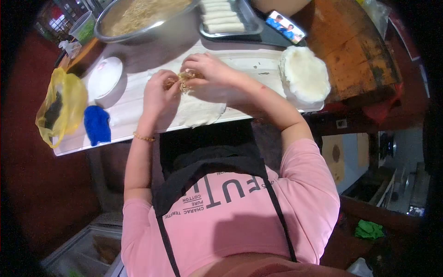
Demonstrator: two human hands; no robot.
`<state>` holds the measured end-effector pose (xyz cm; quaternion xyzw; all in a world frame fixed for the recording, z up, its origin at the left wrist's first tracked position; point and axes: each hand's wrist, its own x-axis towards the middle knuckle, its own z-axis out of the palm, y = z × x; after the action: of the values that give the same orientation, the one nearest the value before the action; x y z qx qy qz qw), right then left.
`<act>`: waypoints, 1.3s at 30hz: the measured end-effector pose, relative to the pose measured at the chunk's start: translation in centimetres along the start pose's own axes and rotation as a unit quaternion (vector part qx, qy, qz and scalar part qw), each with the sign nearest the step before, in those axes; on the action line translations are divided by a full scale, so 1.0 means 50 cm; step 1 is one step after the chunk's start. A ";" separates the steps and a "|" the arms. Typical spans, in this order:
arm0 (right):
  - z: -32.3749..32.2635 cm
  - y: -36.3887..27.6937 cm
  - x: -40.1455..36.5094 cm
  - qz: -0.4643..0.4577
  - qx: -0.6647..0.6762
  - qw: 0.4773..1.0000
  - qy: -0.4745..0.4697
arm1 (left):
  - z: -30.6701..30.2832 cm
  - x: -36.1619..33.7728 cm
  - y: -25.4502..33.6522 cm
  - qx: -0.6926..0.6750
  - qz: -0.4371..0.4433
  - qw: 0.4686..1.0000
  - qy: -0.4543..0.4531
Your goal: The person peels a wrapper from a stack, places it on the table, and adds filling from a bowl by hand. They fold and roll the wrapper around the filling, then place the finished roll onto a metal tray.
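Note:
My left hand point(159, 90) has its fingers curled in against a clump of pale brown shredded filling point(185, 83). My right hand point(207, 69) comes from the other side, its fingers bent over the same clump. The filling sits above a thin round white wrapper point(205, 113), which lies flat near the front edge of the board; my hands hide part of it. To the right is a stack of white wrappers point(304, 74). At the back, a metal tray point(254, 27) holds several rolled white rolls point(224, 18).
A large metal bowl point(159, 33) of filling stands at the back left. Left on the white board point(134, 113) are a white bowl point(105, 78), a blue cloth point(97, 125) and a yellow plastic bag point(74, 94). A phone point(285, 27) rests beside the tray.

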<state>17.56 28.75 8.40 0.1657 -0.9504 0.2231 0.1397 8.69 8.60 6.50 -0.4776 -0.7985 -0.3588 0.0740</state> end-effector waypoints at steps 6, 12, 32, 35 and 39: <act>0.001 -0.007 -0.013 0.020 0.063 0.996 -0.056 | 0.015 -0.020 -0.028 -0.209 -0.085 0.973 -0.046; 0.009 -0.014 -0.009 -0.021 0.049 0.998 0.014 | 0.002 -0.018 0.011 -0.121 -0.129 0.981 -0.075; 0.016 0.011 -0.009 0.026 0.074 0.997 0.000 | 0.010 0.009 0.009 -0.098 -0.112 0.983 -0.104; 0.013 0.024 -0.010 0.008 0.064 0.997 0.030 | 0.008 0.010 0.006 -0.103 -0.095 0.985 -0.101; -0.009 0.037 -0.028 0.053 0.004 0.999 0.004 | 0.006 0.020 0.021 -0.060 -0.018 0.996 -0.066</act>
<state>18.22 30.89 7.61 0.1150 -0.9562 0.2351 0.1311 9.10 9.78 7.28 -0.4895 -0.7872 -0.3748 -0.0144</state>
